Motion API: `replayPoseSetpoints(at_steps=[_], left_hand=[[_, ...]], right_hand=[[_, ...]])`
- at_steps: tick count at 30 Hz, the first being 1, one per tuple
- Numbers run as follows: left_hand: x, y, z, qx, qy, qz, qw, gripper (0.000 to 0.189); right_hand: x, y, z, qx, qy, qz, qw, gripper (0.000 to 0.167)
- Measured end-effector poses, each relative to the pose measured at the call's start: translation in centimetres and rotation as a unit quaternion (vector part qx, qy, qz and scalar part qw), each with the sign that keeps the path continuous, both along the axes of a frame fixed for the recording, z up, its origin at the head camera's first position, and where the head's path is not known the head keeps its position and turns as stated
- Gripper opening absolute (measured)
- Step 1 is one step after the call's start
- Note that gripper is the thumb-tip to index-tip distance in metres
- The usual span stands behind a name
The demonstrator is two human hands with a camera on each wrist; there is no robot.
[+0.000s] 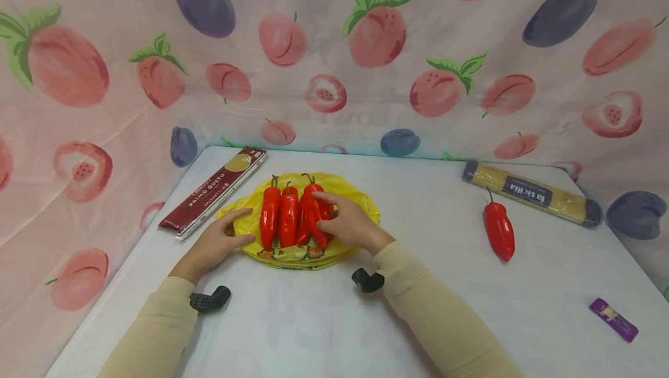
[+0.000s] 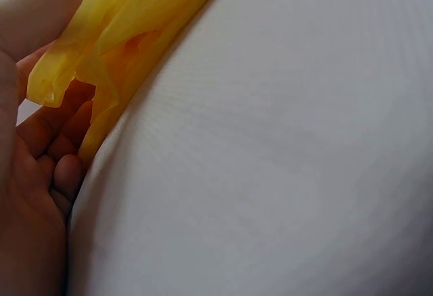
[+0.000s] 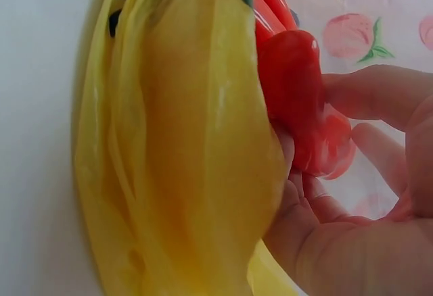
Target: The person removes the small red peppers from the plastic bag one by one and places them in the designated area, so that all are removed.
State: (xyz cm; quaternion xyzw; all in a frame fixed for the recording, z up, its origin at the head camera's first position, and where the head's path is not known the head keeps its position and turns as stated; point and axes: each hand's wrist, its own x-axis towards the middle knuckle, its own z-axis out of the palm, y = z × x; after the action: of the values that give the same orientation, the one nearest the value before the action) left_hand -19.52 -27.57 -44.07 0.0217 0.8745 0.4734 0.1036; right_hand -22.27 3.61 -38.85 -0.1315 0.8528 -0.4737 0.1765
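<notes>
A yellow plastic bag (image 1: 300, 259) lies spread on the table, its front fold overlapping the lower ends of several red peppers (image 1: 269, 215) with green stems. My right hand (image 1: 350, 220) holds the rightmost pepper (image 1: 313, 215) between thumb and fingers; the right wrist view shows this glossy red pepper (image 3: 294, 93) beside the bag's wall (image 3: 183, 140). At the bag's left edge is my left hand (image 1: 216, 244), thumb and fingers spread apart. In the left wrist view, a loose flap of the bag (image 2: 128, 39) passes between that thumb and the loosely bent fingers (image 2: 67, 174).
A dark red spaghetti packet (image 1: 214, 192) lies at the back left. On the right are a single red pepper (image 1: 499, 230), a clear pasta pack with dark blue ends (image 1: 533, 192) and a small purple packet (image 1: 614, 319). A fruit-patterned cloth (image 1: 324, 35) surrounds the white table.
</notes>
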Motion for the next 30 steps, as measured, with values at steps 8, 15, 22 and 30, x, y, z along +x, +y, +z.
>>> replayPoseSetpoints(at_steps=[8,15,22,30], left_hand=[[0.1,0.3,0.1,0.0,0.004,0.003,1.0,0.073],[0.2,0.3,0.4,0.011,0.006,-0.002,0.9999,0.074],[0.2,0.2,0.2,0.01,0.005,-0.002,0.9999,0.074],[0.1,0.1,-0.1,-0.002,0.004,-0.002,1.0,0.075]], right_hand=[[0.0,1.7,0.5,-0.016,0.016,-0.029,0.9993,0.061],[0.0,4.3,1.2,-0.018,0.019,-0.058,0.998,0.06],[0.1,8.0,1.6,-0.012,0.028,-0.072,0.997,0.061],[0.6,12.2,1.6,0.028,0.031,-0.1,0.9941,0.065]])
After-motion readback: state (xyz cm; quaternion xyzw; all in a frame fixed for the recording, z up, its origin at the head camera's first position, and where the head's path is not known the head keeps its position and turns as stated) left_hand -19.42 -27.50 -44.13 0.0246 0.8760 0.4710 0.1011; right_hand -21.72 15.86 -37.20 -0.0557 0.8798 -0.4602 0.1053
